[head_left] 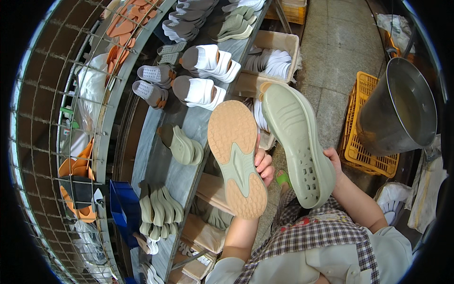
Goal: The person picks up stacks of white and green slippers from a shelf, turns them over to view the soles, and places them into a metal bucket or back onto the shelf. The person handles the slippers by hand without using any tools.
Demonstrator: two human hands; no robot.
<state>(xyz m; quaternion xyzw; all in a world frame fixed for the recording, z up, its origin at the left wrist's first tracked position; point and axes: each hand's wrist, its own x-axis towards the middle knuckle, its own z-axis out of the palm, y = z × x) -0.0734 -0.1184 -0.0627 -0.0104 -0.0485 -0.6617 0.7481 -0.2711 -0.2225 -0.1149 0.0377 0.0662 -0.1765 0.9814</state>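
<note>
My left hand (264, 165) grips a shoe sole (242, 165) by its right edge. Its underside faces me, with tan tread patches at toe and heel around a pale green middle. In my right hand (334, 160) is a second, sage-green shoe sole (295, 132), held by its outer edge near the heel. This one shows its inner side, ribbed toward the toe and pierced with small square holes at the heel. A bit of tan shows at its toe tip. Both soles are raised side by side in front of my apron, toes pointing away, a narrow gap between them.
Left of me runs a grey bench (165, 142) bearing green soles (179, 144), white soles (205, 57) and a blue bin (124, 208). A wire guard (42, 118) stands beyond. To the right, a metal bucket (378, 113) of liquid rests on a yellow crate (354, 128).
</note>
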